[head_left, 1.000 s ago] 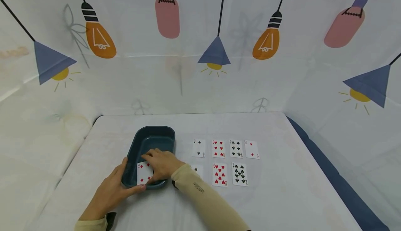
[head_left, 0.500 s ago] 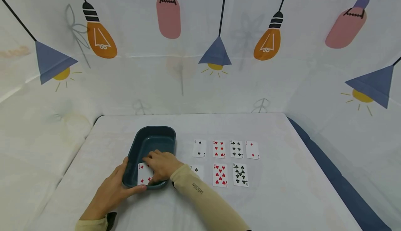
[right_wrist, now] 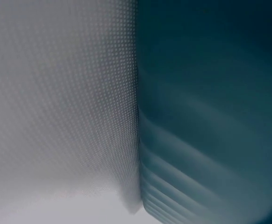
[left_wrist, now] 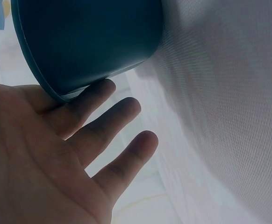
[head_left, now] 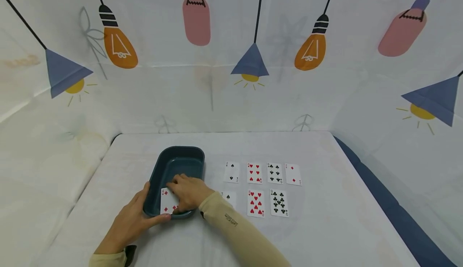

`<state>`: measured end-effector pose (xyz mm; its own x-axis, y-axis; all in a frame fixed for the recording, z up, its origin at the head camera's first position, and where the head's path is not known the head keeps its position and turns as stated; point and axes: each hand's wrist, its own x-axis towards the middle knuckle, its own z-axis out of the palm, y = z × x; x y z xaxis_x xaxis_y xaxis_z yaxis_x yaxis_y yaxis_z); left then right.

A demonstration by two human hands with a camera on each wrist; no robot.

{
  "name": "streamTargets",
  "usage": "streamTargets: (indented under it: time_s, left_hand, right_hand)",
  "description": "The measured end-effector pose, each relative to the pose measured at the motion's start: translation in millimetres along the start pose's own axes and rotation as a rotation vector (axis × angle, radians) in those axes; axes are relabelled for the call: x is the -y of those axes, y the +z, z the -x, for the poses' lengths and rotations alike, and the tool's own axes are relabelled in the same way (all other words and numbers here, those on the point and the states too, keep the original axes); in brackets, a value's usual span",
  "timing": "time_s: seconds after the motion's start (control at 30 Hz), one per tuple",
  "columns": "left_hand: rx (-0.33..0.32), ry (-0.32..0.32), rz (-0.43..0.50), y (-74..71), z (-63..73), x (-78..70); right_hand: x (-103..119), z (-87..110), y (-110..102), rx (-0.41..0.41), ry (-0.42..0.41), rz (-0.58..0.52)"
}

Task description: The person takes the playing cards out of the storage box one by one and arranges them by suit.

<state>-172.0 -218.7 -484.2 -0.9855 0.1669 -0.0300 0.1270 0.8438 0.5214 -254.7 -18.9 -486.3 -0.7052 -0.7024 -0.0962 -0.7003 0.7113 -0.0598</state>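
My left hand (head_left: pixel 127 220) grips the near left corner of a dark teal tray (head_left: pixel 198 160), its thumb along the near rim. In the left wrist view the fingers of the left hand (left_wrist: pixel 75 126) reach along the tray's outer wall (left_wrist: pixel 94 42). Inside the tray's near end lies a four of diamonds playing card (head_left: pixel 168 202). My right hand (head_left: pixel 191 192) reaches over the near right rim and pinches the card's right side, covering that part of it. Only the tray's ribbed outer wall (right_wrist: pixel 211 116) and white cloth fill the right wrist view.
Several face-up cards lie in two rows right of the tray, among them a two of spades (head_left: pixel 231 172), an eight of hearts (head_left: pixel 256 203) and a nine of clubs (head_left: pixel 279 203). My right sleeve partly covers a spade card (head_left: pixel 229 198). White cloth (head_left: pixel 325 222) covers the table.
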Motion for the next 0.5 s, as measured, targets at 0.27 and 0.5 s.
streamTargets:
  time_s: [0.27,0.5]
  left_hand:
    - [0.002,-0.013,-0.004,1.4,-1.7,-0.2]
    - [0.023,-0.035,-0.037,1.5,-0.9,-2.3]
  right_hand:
    - [-1.7,2.1,3.1,-0.084,-0.018,-0.012]
    - [-4.2,1.9,5.1,-0.159,-0.045,-0.024]
